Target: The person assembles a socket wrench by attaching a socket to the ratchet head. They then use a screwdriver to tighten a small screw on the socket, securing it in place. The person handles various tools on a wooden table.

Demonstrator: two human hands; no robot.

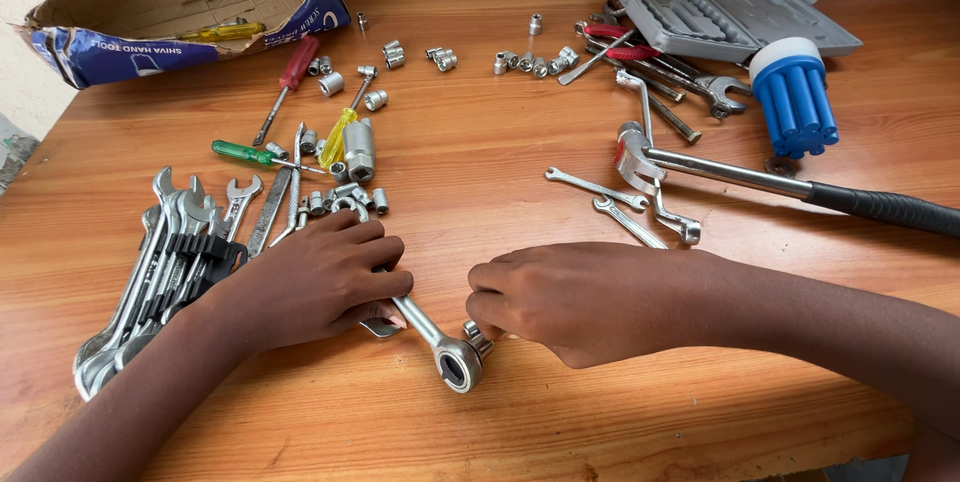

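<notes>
Left hand: your left hand (318, 280) lies closed over the handle of the ratchet wrench (440, 347), low and centre in the frame, pressing it onto the tabletop (480, 172).
Right hand: your right hand (560, 297) is curled, fingertips pinched on a small socket (478, 338) just beside the ratchet's round head; how firm the pinch is, you cannot tell from here.
Slip risk: the socket is small and smooth, so it may pop out of your fingertips and roll among the loose sockets (345, 200) left of centre.
Handle risk: with only the handle pinned, the head could twist or lift as you push against it.
Crowding: the spanner set in its black clip (165, 262) sits touching your left wrist; a sideways nudge may scatter it.
Hammer: the claw hammer (720, 174) lies right of centre, apart from your forearm.
Box: a torn cardboard box (180, 12), brown inside with blue printed sides, upper left, holding a yellow-handled screwdriver.
Case: an open grey plastic case (720, 2), upper right.
Holder: a blue ribbed cylinder with a white cap (795, 92), just below the case.
</notes>
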